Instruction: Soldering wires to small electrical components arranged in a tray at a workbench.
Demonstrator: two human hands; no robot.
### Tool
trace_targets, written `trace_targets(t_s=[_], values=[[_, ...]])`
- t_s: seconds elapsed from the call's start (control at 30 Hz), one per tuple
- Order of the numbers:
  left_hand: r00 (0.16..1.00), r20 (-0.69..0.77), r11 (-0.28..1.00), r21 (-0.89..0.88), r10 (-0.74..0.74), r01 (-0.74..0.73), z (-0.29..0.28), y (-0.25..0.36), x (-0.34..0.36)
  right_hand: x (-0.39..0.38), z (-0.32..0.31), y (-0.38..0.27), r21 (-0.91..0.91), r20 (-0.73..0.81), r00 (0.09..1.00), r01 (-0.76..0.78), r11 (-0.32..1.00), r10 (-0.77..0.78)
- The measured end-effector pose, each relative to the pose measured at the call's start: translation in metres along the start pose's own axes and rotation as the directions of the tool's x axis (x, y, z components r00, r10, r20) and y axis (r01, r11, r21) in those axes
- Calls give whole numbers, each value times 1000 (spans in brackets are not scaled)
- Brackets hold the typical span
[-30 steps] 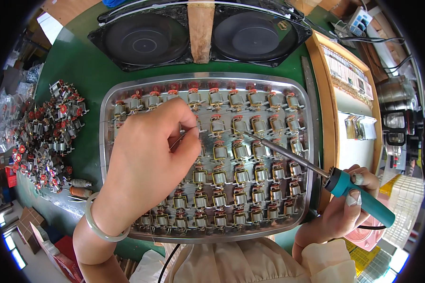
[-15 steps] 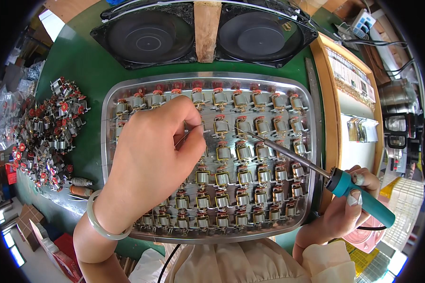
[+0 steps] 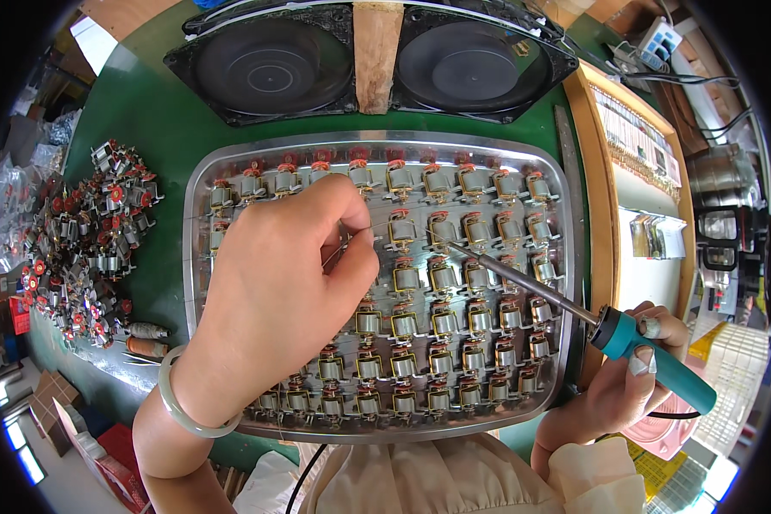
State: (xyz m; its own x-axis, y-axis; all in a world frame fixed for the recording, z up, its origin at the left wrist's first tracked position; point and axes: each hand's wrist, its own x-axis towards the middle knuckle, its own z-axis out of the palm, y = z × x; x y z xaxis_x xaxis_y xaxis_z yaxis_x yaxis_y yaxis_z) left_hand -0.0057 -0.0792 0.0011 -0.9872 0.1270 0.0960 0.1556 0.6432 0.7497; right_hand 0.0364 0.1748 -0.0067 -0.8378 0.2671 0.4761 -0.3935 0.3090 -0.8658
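My left hand (image 3: pixel 274 283), a pale bangle (image 3: pixel 182 403) at its wrist, pinches a thin wire over the upper middle of a metal tray (image 3: pixel 377 137), where rows of small metal components with red tops stand. The wire's far end is too fine to follow surely. My right hand (image 3: pixel 621 390) grips the teal handle (image 3: pixel 677 377) of a soldering iron at the tray's lower right. The iron's tip is at a component (image 3: pixel 441 230) in the second row from the back; contact is hard to tell. My left hand hides part of the tray's left side.
A heap of similar components (image 3: pixel 103 248) lies left on the green tabletop (image 3: pixel 158 111), near small spools (image 3: pixel 147 345). Two black fans (image 3: pixel 265 68) with a wooden block (image 3: pixel 375 60) stand behind the tray. At right are a wooden-framed box (image 3: pixel 604 171), a power strip (image 3: pixel 660 43) and cables.
The whole scene sits slightly further right in the picture than a second ago. My left hand has shifted a little rightward, its thumb nearer the iron's tip. The iron holds almost the same position.
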Motion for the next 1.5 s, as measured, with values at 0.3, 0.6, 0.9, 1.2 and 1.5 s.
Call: trace_targets(t_s=[0.3,0.6,0.9,1.2,1.5], values=[[1000,7,1000,-7,-9,9,0,0,0,0,1,-1,3,-10,1000,-5,1000,5],[1000,26,1000,5,-5,5,-1,1,-1,0,0,-1,5,11,1000,-17,1000,17],[994,35,994,36,-108,107,-17,-4,-4,-3,0,-7,42,-16,1000,8,999,-7],[990,19,990,13,-140,140,-22,-12,-10,-6,14,-9,80,153,985,68,994,-80],[996,2,996,-9,-90,90,-20,-16,-12,-9,17,-8,69,127,991,23,997,-32]])
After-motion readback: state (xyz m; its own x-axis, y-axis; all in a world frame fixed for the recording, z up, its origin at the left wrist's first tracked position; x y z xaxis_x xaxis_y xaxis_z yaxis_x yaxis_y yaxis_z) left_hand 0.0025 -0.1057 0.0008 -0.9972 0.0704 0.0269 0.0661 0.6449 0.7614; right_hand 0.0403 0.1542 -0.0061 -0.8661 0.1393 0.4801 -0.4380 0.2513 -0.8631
